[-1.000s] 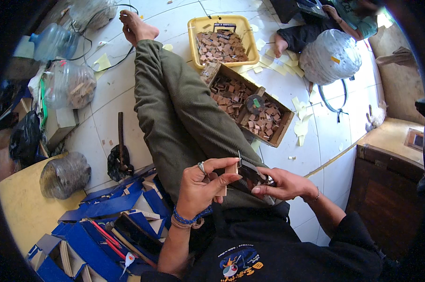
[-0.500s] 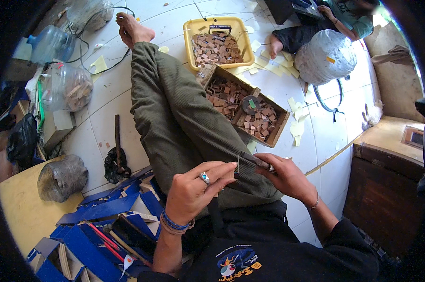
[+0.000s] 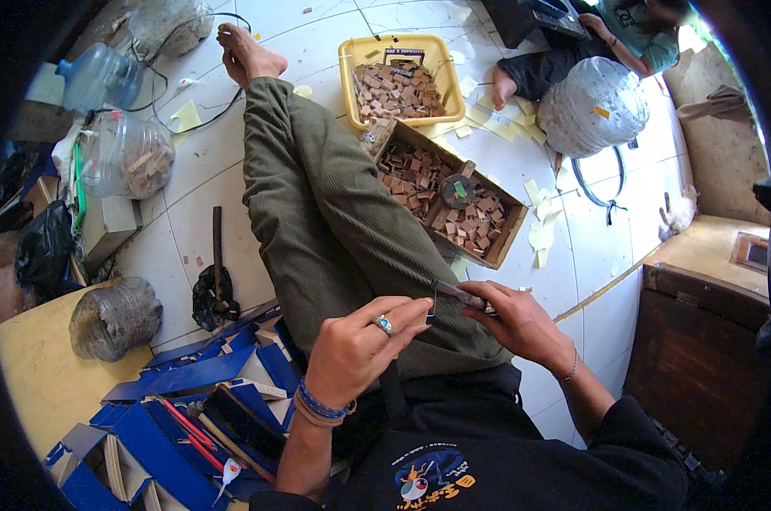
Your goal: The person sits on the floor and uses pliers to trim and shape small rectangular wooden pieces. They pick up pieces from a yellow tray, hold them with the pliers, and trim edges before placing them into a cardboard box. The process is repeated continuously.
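Observation:
Over my lap, my left hand (image 3: 351, 345) is closed in a pinch, thumb against fingers. A small thin piece shows at its fingertips, too small to name. My right hand (image 3: 526, 322) is wrapped round a slim dark metal tool (image 3: 455, 294), whose narrow end points left toward the pinched fingers; its exact kind is unclear. Only a small gap separates the tool's end from my left fingertips. Beyond my legs stands a wooden box (image 3: 503, 243) with two compartments of small brown square pieces (image 3: 411, 175) and a dark round disc (image 3: 458, 192).
A yellow basin (image 3: 349, 81) of similar pieces stands behind the box. Blue cardboard trays (image 3: 160, 451) with strips and tools lie at my left. Paper scraps (image 3: 539, 226) litter the tiled floor. A person (image 3: 632, 38) sits at the far right beside a large wrapped bottle (image 3: 594, 106).
The view has shifted slightly, so the surroundings appear a little lower and to the right. Both hands keep nearly the same pose, and the tool's end still lies close to the left fingertips.

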Demonstrator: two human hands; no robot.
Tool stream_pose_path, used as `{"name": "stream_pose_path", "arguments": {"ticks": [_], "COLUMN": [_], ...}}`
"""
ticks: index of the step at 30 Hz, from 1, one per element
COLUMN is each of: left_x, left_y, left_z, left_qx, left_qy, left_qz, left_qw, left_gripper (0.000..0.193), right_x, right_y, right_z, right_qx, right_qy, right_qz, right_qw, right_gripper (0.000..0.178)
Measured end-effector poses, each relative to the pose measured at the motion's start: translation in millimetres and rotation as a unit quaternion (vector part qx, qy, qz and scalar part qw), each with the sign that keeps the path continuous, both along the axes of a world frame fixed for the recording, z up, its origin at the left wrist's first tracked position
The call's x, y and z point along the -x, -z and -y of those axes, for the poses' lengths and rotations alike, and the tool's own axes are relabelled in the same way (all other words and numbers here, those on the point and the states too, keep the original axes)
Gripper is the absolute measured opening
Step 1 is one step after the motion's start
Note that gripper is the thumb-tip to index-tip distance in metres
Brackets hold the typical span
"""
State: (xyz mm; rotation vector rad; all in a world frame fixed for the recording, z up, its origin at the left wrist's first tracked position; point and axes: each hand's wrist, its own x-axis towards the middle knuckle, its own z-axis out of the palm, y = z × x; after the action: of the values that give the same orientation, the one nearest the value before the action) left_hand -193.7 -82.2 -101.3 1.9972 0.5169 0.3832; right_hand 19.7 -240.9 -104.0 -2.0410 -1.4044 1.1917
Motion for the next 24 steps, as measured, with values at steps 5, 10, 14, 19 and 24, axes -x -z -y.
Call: {"name": "stream_pose_path", "arguments": {"ticks": [5, 10, 14, 19, 24], "left_x": [-1.8, -2.9, -7.2, -15.9, -16.3], "left_y": [-1.0, -4.5, -6.5, 3.0, 6.3], "left_z": [1.5, -2.0, 4.1, 12.1, 13.0], "left_qx": [-0.011, 0.071, 0.321, 0.448, 0.474], "left_qy": [0.007, -0.03, -0.132, -0.17, -0.17], "left_qz": [-0.015, -0.055, -0.075, -0.058, -0.043], "left_qw": [1.0, 0.996, 0.935, 0.876, 0.863], "left_gripper": [0.035, 0.041, 0.041, 0.034, 0.031], "right_x": [-0.1, 4.2, 15.1, 26.5, 30.9], "right_y": [2.5, 8.2, 12.0, 16.2, 14.6], "right_z": [5.4, 9.6, 10.9, 4.9, 2.3], "right_qx": [-0.006, -0.03, -0.026, -0.055, -0.075], "right_qy": [-0.007, 0.009, 0.064, 0.088, 0.09], "right_qz": [0.031, 0.047, 0.035, 0.06, 0.081], "right_qw": [0.999, 0.998, 0.997, 0.993, 0.99], "right_gripper": [0.035, 0.035, 0.033, 0.032, 0.032]}}
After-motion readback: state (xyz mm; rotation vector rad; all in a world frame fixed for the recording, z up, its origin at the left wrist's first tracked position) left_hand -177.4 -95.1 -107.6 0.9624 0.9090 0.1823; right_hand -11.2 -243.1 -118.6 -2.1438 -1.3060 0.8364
